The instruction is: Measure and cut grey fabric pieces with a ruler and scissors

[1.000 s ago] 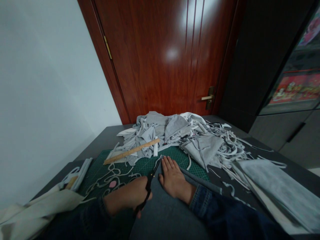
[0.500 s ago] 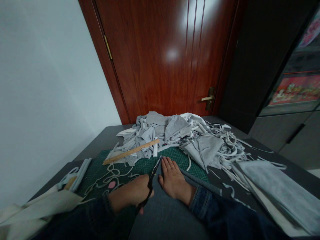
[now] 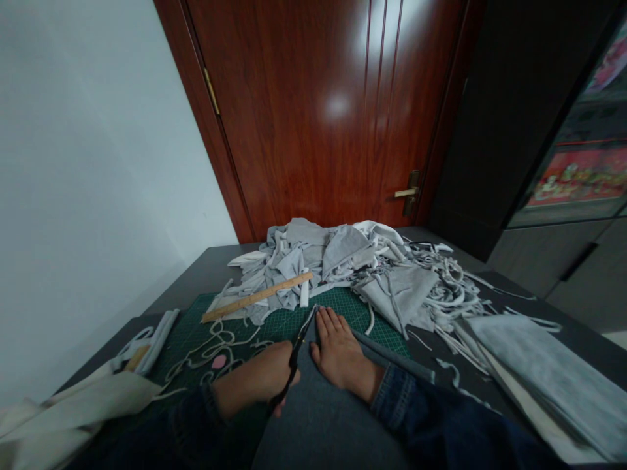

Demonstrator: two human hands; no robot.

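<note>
My left hand (image 3: 255,378) is shut on the handles of black scissors (image 3: 294,362), whose blades point forward into a grey fabric sheet (image 3: 318,418). My right hand (image 3: 341,352) lies flat on that fabric, fingers forward, just right of the blades and not touching them. A dark sleeve covers my left wrist, and a denim cuff (image 3: 394,391) covers my right. The fabric's far end rests on a green cutting mat (image 3: 337,303).
A wooden ruler (image 3: 257,297) lies on a heap of grey fabric scraps (image 3: 304,258) behind the mat. Tangled strips (image 3: 453,294) spread to the right, beside a folded grey stack (image 3: 543,372). Cream cloth (image 3: 73,405) sits at lower left. A wall and wooden door stand behind.
My left hand and the scissors have shifted slightly to the right and forward on the fabric. My right hand has stayed in place.
</note>
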